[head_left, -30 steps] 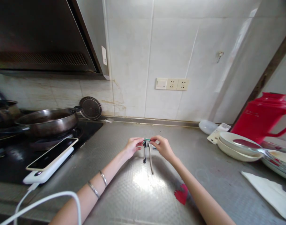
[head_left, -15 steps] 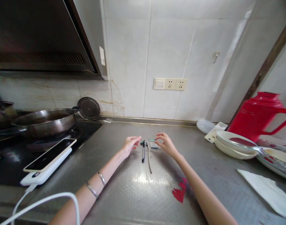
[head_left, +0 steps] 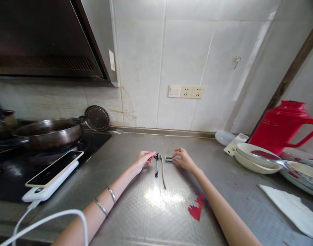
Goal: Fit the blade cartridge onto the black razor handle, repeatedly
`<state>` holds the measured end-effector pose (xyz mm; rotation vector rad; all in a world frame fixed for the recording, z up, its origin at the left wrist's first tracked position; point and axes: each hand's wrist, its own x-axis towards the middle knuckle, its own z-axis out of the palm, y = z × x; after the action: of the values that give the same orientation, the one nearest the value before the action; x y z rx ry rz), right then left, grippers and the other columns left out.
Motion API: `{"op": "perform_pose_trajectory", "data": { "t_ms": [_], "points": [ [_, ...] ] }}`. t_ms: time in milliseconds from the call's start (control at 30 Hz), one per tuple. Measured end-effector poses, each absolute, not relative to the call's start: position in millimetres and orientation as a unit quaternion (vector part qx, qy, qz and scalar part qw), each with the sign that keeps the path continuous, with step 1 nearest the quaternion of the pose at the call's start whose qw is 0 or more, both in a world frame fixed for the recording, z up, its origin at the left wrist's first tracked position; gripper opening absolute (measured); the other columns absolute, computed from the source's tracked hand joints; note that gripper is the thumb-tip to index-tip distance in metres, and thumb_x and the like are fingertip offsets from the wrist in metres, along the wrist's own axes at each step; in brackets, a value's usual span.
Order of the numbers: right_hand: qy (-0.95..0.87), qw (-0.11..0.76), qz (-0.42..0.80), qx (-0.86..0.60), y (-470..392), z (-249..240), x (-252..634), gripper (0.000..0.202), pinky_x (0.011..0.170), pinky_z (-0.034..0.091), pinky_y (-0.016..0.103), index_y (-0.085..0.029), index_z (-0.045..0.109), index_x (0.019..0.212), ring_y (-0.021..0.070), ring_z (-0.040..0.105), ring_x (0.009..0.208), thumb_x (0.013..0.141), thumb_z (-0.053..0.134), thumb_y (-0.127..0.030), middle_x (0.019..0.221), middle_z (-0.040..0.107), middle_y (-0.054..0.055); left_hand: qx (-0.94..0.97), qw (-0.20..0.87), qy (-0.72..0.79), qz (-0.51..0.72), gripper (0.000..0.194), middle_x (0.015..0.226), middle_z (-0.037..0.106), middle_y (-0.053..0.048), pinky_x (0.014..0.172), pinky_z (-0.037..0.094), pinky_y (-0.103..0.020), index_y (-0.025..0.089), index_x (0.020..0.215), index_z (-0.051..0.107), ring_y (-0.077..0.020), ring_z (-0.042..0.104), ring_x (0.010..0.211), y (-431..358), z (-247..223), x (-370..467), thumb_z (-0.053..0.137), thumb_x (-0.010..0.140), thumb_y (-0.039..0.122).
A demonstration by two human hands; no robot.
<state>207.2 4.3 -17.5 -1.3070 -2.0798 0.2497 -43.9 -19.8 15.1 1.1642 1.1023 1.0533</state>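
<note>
My right hand (head_left: 184, 160) pinches the end of a thin green stick (head_left: 169, 157), low over a small clear packet or case (head_left: 168, 161) with a dark strip along its near edge. My left hand (head_left: 143, 160) has its thumb and forefinger brought together beside the dark top end of a slim black tool (head_left: 156, 168); whether they grip anything is too small to tell. Between the hands, right of the black tool, a thin greyish, slightly bent stick (head_left: 163, 173) lies on the metal counter (head_left: 130, 212).
Torn red paper (head_left: 195, 209) lies near my right forearm. At left are a phone on a power bank (head_left: 53, 172) with a white cable, and a steel pan (head_left: 51, 131) on the stove. Bowls (head_left: 256, 160), a red thermos (head_left: 282, 126) and white paper (head_left: 289, 208) sit at right.
My right hand has lowered the green stick toward the counter and shifted slightly right. My left fingertips have come down and closer to the black tool's top end.
</note>
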Motion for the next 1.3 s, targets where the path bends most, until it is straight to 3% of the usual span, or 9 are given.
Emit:
{"op": "perform_pose_trajectory", "data": {
  "t_ms": [367, 567, 733, 967, 1167, 1300],
  "points": [
    [-0.789, 0.344, 0.114, -0.496, 3.5, -21.4, 202.7, 0.010, 0.089, 0.039, 0.035, -0.020, 0.068, 0.078, 0.0203, 0.050, 0.098, 0.074, 0.060, -0.026, 0.103, 0.051, 0.007, 0.512, 0.568, 0.474, 0.438, 0.040, 0.056, 0.052, 0.002, 0.040, 0.031, -0.018, 0.010, 0.074, 0.067, -0.0051, 0.044, 0.045, -19.7, 11.2, -42.9, 0.070, 0.060, 0.047],
    [-0.788, 0.345, 0.113, -0.498, 0.4, -19.9, 198.8, 0.011, 0.088, 0.039, 0.033, -0.020, 0.068, 0.079, 0.0192, 0.052, 0.096, 0.075, 0.059, -0.026, 0.101, 0.052, 0.007, 0.539, 0.541, 0.482, 0.431, 0.035, 0.051, 0.049, 0.003, 0.037, 0.028, -0.018, 0.013, 0.064, 0.060, -0.0058, 0.043, 0.042, -19.9, 8.9, -40.1, 0.068, 0.060, 0.047],
    [-0.782, 0.364, 0.106, -0.494, -0.7, -15.8, 199.6, 0.012, 0.087, 0.040, 0.033, -0.020, 0.068, 0.078, 0.0187, 0.054, 0.093, 0.076, 0.058, -0.027, 0.100, 0.053, 0.007, 0.613, 0.442, 0.523, 0.393, 0.029, 0.047, 0.047, 0.004, 0.038, 0.024, -0.019, 0.015, 0.060, 0.055, -0.0062, 0.038, 0.038, -18.2, 4.1, -37.9, 0.064, 0.065, 0.042],
    [-0.778, 0.360, 0.093, -0.507, -0.9, -14.0, 202.1, 0.017, 0.084, 0.041, 0.032, -0.019, 0.067, 0.079, 0.0183, 0.055, 0.090, 0.078, 0.054, -0.031, 0.099, 0.054, 0.007, 0.735, 0.229, 0.571, 0.284, 0.033, 0.043, 0.047, 0.000, 0.051, 0.029, -0.024, 0.017, 0.043, 0.053, -0.0131, 0.047, 0.047, -38.9, 3.8, -29.5, 0.066, 0.062, 0.042],
    [-0.787, 0.353, 0.073, -0.502, -4.4, -11.2, 198.2, 0.015, 0.083, 0.041, 0.031, -0.020, 0.066, 0.078, 0.0186, 0.055, 0.093, 0.077, 0.054, -0.029, 0.099, 0.054, 0.007, 0.720, 0.230, 0.578, 0.308, 0.031, 0.042, 0.045, -0.001, 0.063, 0.036, -0.029, 0.019, 0.038, 0.045, -0.0213, 0.056, 0.063, -48.4, 0.3, -23.1, 0.068, 0.056, 0.028],
    [-0.777, 0.367, 0.068, -0.507, -7.0, -6.5, 195.5, 0.013, 0.077, 0.043, 0.030, -0.021, 0.064, 0.081, 0.0165, 0.056, 0.081, 0.077, 0.054, -0.029, 0.093, 0.056, 0.005, 0.725, 0.219, 0.583, 0.295, 0.030, 0.044, 0.048, -0.003, 0.066, 0.038, -0.030, 0.019, 0.037, 0.045, -0.0226, 0.058, 0.066, -48.0, -3.5, -20.9, 0.063, 0.060, 0.023]
  ]
}}
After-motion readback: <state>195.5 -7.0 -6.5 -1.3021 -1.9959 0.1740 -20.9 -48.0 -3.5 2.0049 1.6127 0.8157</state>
